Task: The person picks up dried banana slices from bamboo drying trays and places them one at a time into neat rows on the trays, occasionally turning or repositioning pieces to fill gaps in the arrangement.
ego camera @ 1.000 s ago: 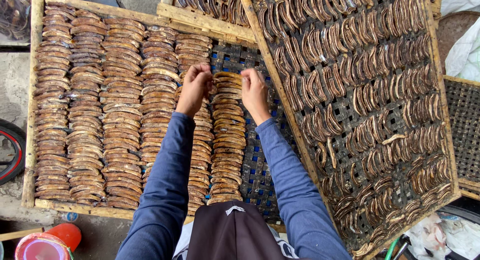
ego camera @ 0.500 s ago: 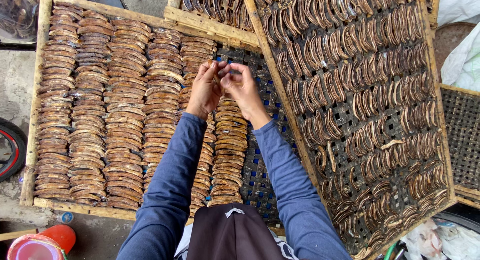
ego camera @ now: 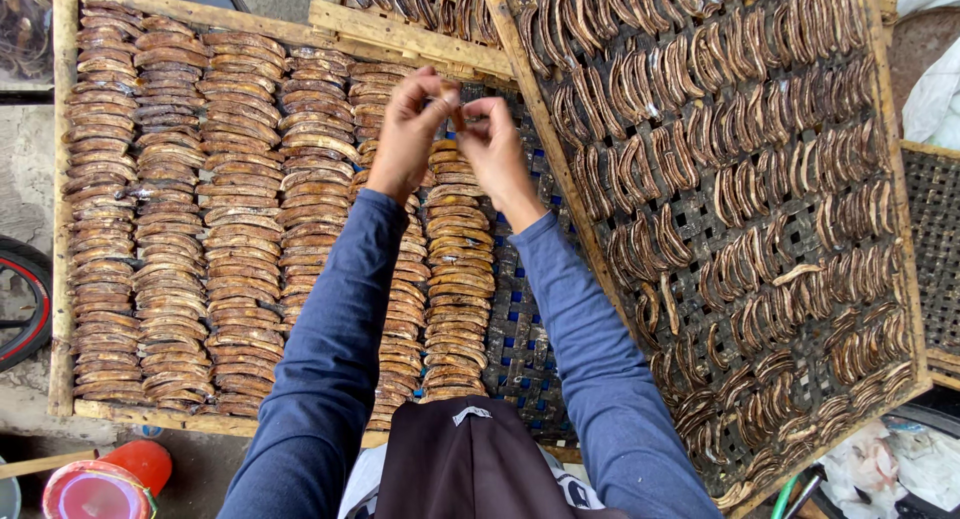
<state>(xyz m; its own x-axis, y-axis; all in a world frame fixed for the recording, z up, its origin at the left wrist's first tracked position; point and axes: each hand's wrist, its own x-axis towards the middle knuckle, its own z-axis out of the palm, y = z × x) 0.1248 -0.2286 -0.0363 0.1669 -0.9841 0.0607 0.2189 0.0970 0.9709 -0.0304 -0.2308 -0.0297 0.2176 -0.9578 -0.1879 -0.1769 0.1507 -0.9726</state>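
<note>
A small, dark brown curved dried strip sits pinched between both hands, held up above the far end of the flat wooden-framed mesh drying tray and just short of its far rail. The left hand and the right hand meet fingertip to fingertip, both closed on the strip, the left from one side, the right from the other. Its long axis cannot be read; the fingers hide most of it. Neither hand is nearer: they share it.

Directly below the hands runs the last, right-most column of brown curved dried slices, each lying crosswise, stacked in a line toward the near edge. Right of that column the tray's dark mesh shows bare, a narrow strip up to the right edge.

Over that right edge leans a second wooden-framed tray, tilted, packed with darker curled pieces. At the near left corner, on the ground, stands a red plastic container. Blue sleeves frame the view.
</note>
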